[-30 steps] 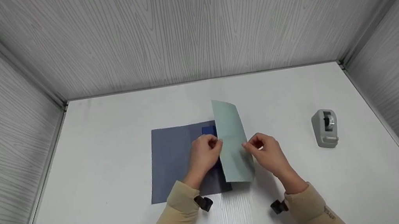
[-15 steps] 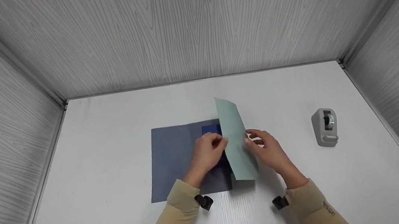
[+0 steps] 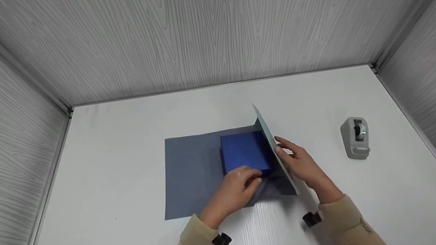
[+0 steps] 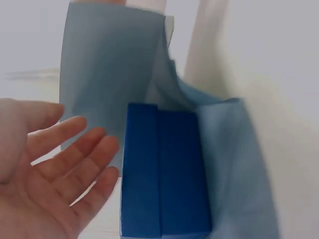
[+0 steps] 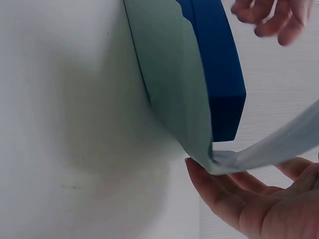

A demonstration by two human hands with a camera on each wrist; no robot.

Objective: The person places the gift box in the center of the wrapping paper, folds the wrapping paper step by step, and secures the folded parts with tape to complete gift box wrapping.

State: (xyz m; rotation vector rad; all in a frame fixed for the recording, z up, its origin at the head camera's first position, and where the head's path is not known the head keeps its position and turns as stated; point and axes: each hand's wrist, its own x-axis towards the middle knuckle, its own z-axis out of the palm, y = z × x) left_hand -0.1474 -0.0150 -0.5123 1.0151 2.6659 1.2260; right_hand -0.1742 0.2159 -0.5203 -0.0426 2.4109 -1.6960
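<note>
A blue box [image 3: 244, 151] lies on a sheet of paper [image 3: 191, 174], grey-blue on its upper face and pale green underneath. Along the box's right side the paper's flap [image 3: 274, 148] stands up, leaning outward. My right hand [image 3: 302, 166] rests its extended fingers against the flap's outer face; the right wrist view shows those fingers [image 5: 212, 191] behind the paper near its bend. Loose and holding nothing, my left hand [image 3: 235, 191] hovers at the box's near edge. In the left wrist view its spread fingers [image 4: 84, 159] are beside the box.
A grey tape dispenser [image 3: 355, 138] with a roll in it stands at the right of the white table [image 3: 112, 164]. Wood-grain panels [image 3: 204, 29] enclose the table at the back and both sides.
The flap has swung right from over the box, uncovering its top. My left hand has let go of the flap's edge and come nearer; my right hand has gone from pinching to supporting the flap.
</note>
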